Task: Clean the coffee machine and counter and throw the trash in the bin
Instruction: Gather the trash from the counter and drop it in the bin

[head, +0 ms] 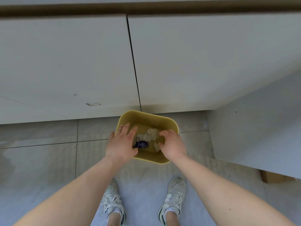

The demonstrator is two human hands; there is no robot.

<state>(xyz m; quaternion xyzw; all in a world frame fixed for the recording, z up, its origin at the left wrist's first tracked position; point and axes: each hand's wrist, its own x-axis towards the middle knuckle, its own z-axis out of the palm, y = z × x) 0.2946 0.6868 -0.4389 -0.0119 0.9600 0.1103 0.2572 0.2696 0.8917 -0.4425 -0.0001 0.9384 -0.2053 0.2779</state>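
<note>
A small yellow bin [146, 119] stands on the tiled floor against the white cabinet fronts. Inside it lie crumpled white paper [152, 133] and a dark purple wrapper [142, 144]. My left hand [121, 142] hovers over the bin's left rim, fingers spread, palm down, holding nothing. My right hand [172, 145] hovers over the right rim with fingers curled apart, also holding nothing that I can see. Both hands are above the trash, not touching it.
White cabinet doors [81, 62] fill the view ahead, with a dark counter edge [146, 8] at the top. A white panel [260, 131] juts out on the right, a cardboard box [275, 177] beneath it. My two white sneakers [174, 198] stand on the grey tiles.
</note>
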